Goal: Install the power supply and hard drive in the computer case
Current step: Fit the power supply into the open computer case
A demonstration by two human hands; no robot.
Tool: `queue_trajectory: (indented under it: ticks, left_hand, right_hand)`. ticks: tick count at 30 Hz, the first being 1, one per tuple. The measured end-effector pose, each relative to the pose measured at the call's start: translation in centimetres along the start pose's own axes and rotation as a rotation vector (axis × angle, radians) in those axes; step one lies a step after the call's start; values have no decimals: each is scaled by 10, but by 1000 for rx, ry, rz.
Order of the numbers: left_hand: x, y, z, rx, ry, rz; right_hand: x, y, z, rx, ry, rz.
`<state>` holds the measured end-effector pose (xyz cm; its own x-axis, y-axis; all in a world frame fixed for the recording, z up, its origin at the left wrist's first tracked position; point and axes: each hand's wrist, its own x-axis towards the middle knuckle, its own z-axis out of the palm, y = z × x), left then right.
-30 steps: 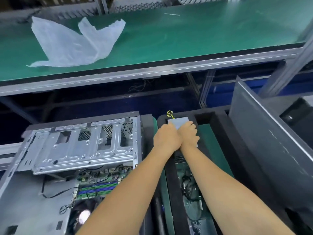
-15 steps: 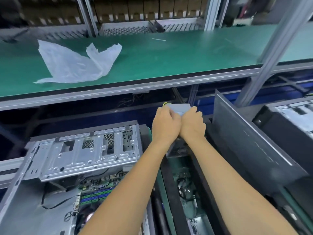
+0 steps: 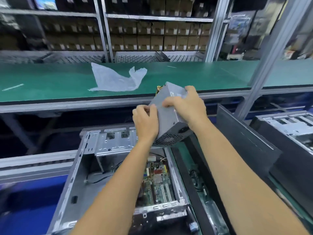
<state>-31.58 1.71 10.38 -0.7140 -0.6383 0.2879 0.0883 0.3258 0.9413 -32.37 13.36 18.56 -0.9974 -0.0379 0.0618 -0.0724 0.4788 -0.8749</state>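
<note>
A grey power supply [image 3: 166, 114] with a black vented end and yellow wires at its far end hangs tilted in the air above the open computer case [image 3: 81, 167]. My left hand [image 3: 146, 122] grips its left side. My right hand [image 3: 188, 107] grips its top and right side. The case lies on its side below, with a silver drive cage [image 3: 111, 143] at its far end and a green motherboard [image 3: 157, 180] inside. No hard drive can be made out.
A long green workbench [image 3: 50, 82] runs across behind, with a crumpled clear plastic bag [image 3: 116, 79] on it. A dark side panel [image 3: 245, 146] leans at the right beside a second case [image 3: 288, 126]. A black tray [image 3: 194, 184] with cables lies right of the open case. Shelves of boxes stand behind.
Both hands have lifted the power supply up out of the black tray and swung it left over the open case, tilting it. The hands moved apart along its sides.
</note>
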Motion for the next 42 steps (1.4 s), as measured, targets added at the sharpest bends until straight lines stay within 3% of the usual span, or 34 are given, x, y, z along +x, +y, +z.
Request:
queue_trajectory:
  ticks: [2,4,7,9,14,18,21,23,25,28,31,42]
  left_hand:
    - [-2,-11,-35,67,86,-75]
    - [-3,-22,-76,101,112,-266]
    - [-19,-31,-137,-211,-155,-608]
    - [-31,-40,-171,-332,-207,-645]
    - [-47,-64,-228,-348,-281,-734]
    - [-35,-62,-242,-112,-184,-571]
    - [-28,-59,-243,386,-119,-337]
    - [-32,-57,-241,659,-146,-298]
    - [-36,-55,-235,716,-124,-267]
    - [-45,-51,-219,894,-85,-78]
    - [-53,-47,-204,1042,-19,62]
    - [-74,-74,-179,1291,2,73]
  right_hand:
    - [-20,-6,16,116,-65,14]
    - [-37,-4,37,236,-142,45]
    - [-62,11,71,397,-286,132]
    - [-78,25,94,503,-389,211]
    - [-112,57,147,716,-521,486]
    - [-112,73,176,789,-582,578]
    - [-109,74,198,512,-611,514]
    - [-109,75,213,409,-645,494]
    - [-108,72,223,331,-639,475]
    - [-105,70,226,193,-647,428]
    - [-100,68,226,97,-746,385]
    - [-89,79,231,118,-793,334]
